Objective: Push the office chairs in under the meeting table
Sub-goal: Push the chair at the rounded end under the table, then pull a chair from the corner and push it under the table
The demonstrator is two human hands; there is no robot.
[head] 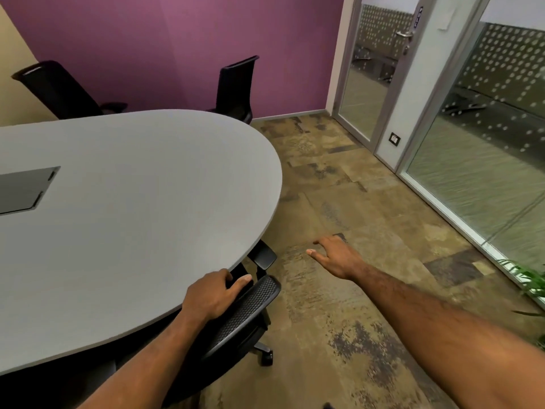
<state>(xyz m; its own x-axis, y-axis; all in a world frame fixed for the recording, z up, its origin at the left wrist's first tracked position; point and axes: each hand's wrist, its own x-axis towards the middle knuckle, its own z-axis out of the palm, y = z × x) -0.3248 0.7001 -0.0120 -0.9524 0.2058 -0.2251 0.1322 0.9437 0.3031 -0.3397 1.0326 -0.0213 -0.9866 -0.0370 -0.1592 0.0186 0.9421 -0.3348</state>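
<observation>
A grey oval meeting table (141,219) fills the left half of the view. A black mesh-backed office chair (250,311) stands tucked against its near right edge, seat hidden under the top. My left hand (213,293) grips the top rim of that chair's backrest. Out over the carpet, my right hand (333,256) hovers with fingers spread, holding nothing. Two more black chairs stand at the far side: one (237,87) upright near the table's rounded end, the other (56,90) leaning at the far left.
Patterned brown carpet (368,290) lies to the right of the table. A glass door (380,69) and glass partition (486,160) run along the right. A potted plant's leaves (528,278) show at the right edge. A grey cable hatch (26,188) sits in the tabletop.
</observation>
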